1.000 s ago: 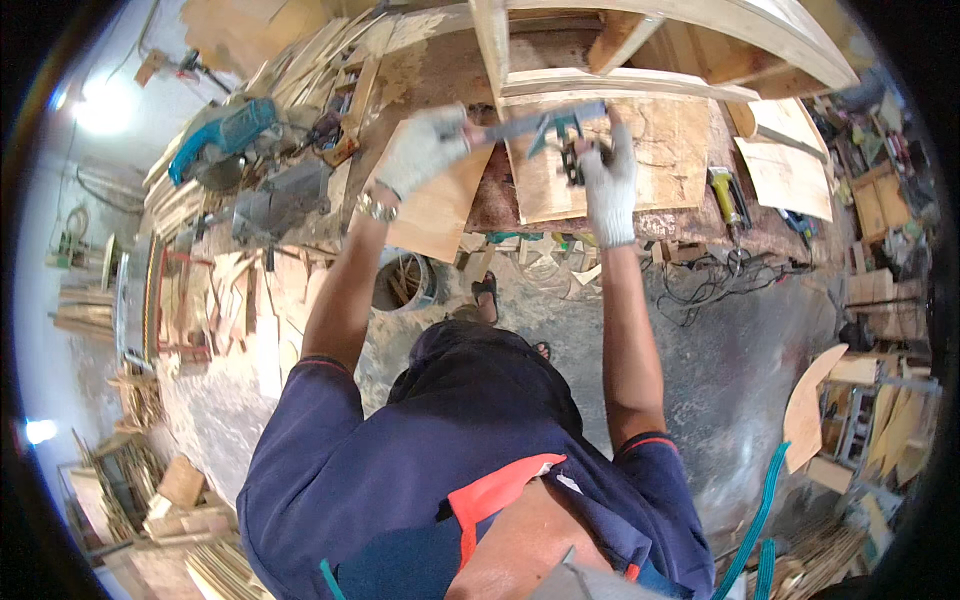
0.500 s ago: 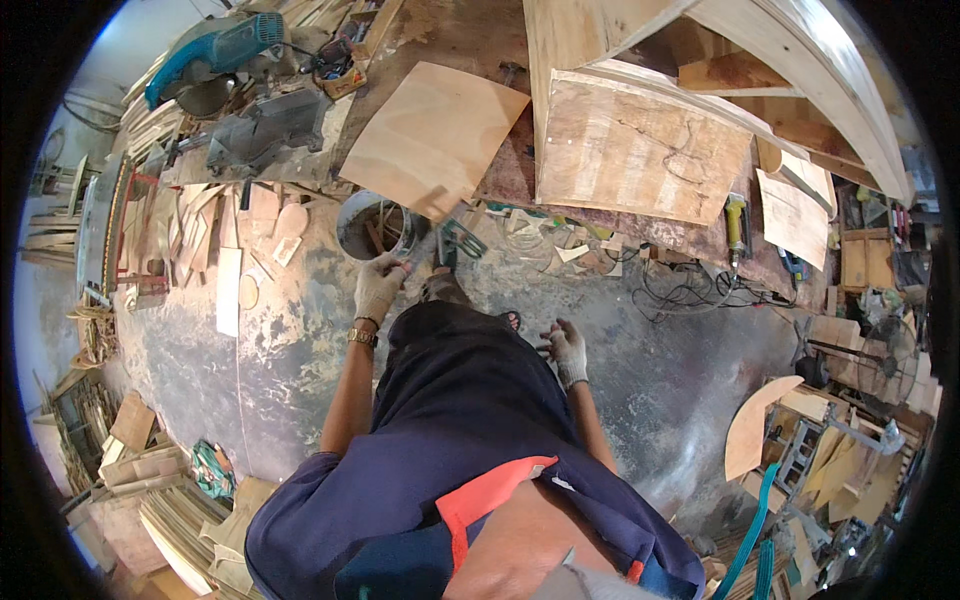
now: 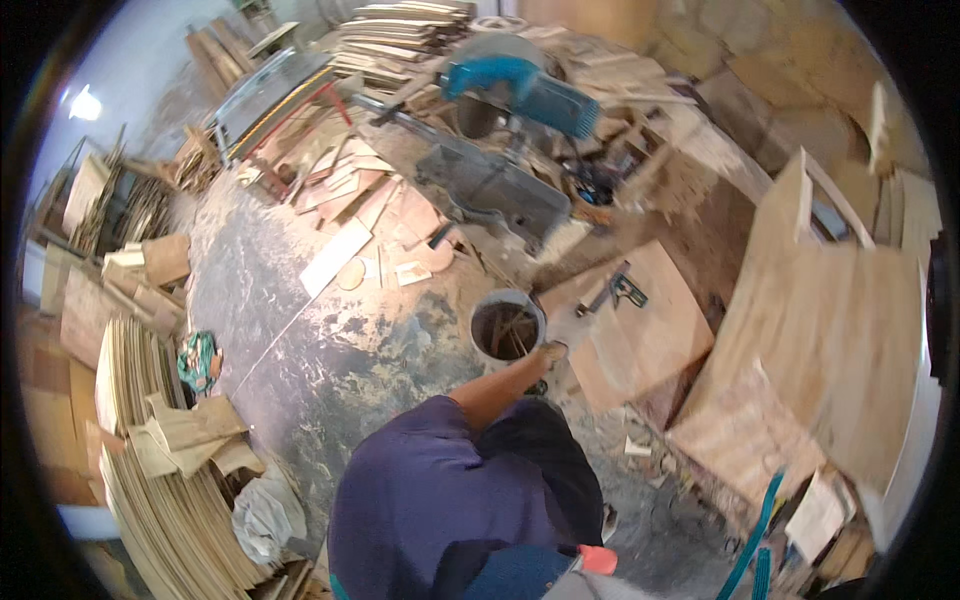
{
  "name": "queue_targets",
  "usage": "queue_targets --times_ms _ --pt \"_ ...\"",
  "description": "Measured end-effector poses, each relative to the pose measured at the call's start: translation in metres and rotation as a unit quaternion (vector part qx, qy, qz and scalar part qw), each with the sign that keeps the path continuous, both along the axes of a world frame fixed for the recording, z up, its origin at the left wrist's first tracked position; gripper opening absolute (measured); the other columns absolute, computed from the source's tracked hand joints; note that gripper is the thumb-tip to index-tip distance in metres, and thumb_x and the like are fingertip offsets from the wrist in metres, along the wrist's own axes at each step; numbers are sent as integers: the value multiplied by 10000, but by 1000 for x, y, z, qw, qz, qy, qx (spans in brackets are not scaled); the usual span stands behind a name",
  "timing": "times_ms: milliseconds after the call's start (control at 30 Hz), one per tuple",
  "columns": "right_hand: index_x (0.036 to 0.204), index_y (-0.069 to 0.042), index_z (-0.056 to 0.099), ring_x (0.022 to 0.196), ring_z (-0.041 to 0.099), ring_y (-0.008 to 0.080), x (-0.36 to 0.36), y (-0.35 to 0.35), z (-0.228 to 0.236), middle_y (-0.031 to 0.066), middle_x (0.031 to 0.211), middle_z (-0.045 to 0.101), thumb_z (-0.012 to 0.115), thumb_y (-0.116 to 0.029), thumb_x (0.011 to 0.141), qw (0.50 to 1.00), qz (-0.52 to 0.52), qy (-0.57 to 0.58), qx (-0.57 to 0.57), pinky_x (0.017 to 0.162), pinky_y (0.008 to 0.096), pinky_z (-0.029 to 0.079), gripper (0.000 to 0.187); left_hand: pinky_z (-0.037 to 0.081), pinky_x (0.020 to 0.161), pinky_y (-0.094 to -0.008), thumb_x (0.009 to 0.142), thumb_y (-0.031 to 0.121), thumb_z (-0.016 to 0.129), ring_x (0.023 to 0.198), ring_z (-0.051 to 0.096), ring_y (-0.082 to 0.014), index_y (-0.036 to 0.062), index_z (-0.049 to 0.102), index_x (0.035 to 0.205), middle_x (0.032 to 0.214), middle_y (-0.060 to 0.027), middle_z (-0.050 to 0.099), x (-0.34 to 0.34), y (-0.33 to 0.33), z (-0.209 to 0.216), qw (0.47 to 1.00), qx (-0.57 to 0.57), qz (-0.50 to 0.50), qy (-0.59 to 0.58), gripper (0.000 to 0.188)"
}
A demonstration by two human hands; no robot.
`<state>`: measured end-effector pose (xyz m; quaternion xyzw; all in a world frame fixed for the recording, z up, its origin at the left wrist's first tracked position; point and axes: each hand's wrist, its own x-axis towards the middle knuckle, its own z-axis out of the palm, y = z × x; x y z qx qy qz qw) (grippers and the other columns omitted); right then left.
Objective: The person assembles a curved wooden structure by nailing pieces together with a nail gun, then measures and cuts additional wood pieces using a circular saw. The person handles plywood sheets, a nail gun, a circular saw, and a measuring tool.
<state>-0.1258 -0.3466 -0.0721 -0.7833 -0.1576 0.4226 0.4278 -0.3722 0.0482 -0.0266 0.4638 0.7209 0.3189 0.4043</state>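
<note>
Measuring square (image 3: 629, 289), grey-bladed, green-headed, over pale plywood (image 3: 645, 345), left fingers (image 3: 564, 346) blurred, spread and hold unclear.

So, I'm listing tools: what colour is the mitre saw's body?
The mitre saw's body is teal blue, clearest in the head view.

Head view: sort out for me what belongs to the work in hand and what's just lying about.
Likely in the work:
- plywood sheet, beside the blurred left hand
- square with a dark green head, lying on that sheet

Seemingly just lying about:
- blue saw
- stacked wood strips at left
- crumpled white bag
</note>
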Motion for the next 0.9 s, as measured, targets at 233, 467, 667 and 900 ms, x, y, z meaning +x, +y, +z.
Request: queue_targets --times_ms 233,467,667,900 --pt "1319 82 531 903 656 233 -12 68 2 191 1053 662 618 -196 978 981 160 -106 -19 769 326 539 449 503 739 -464 822 315 670 827 670 -371 39 615 1082 870 -186 682 -44 62 -24 998 56 10 0 383" --pt "1298 82 527 884 632 198 -53 145 68 112 1050 642 586 -238 1020 994 110 4 -21 743 308 520 428 526 772 -459 835 268 684 869 684 -300 45 643 1095 903 -149 693 -58 75 -56 997 20 -68 -44 345" --pt "1403 -35 509 960 612 167 -45 202 14 87 1168 632 586 -454 1001 983 148 61 -93 746 330 523 586 507 561 -316 856 69 665 621 613 -158 53 657 963 786 -44 638 -64 81 -56 958 -15 -27 -285 108" --pt "1265 3 577 732 639 167 -55 210 3 74 928 654 571 -352 995 978 78 193 30 654 308 540 446 543 593 -332 913 56 660 681 649 -169 2 640 1170 944 -108 721 -108 94 -65 909 -64 19 -411 263"
